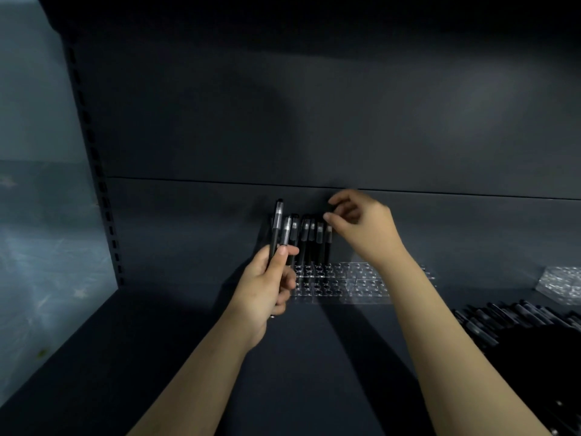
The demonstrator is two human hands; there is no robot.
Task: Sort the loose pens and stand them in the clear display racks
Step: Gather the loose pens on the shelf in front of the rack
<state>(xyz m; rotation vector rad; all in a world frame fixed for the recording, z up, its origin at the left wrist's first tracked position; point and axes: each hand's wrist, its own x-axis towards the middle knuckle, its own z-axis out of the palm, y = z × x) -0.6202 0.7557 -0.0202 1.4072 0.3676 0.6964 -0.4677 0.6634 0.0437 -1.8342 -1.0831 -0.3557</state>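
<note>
A clear display rack point(342, 286) with rows of round holes sits on the dark shelf against the back panel. Several black pens point(309, 242) stand upright in its back row. My left hand point(267, 286) grips two black pens point(278, 231) upright, just left of the standing row. My right hand point(361, 228) hovers above the right end of that row, its fingers curled, thumb and forefinger near the top of the rightmost standing pen point(328, 243). Whether they touch it cannot be told.
A pile of loose black pens point(509, 319) lies on the shelf at the right. Another clear rack point(562, 283) sits at the far right. A slotted upright point(103, 196) bounds the shelf on the left, and the dark back panel point(314, 136) stands close behind.
</note>
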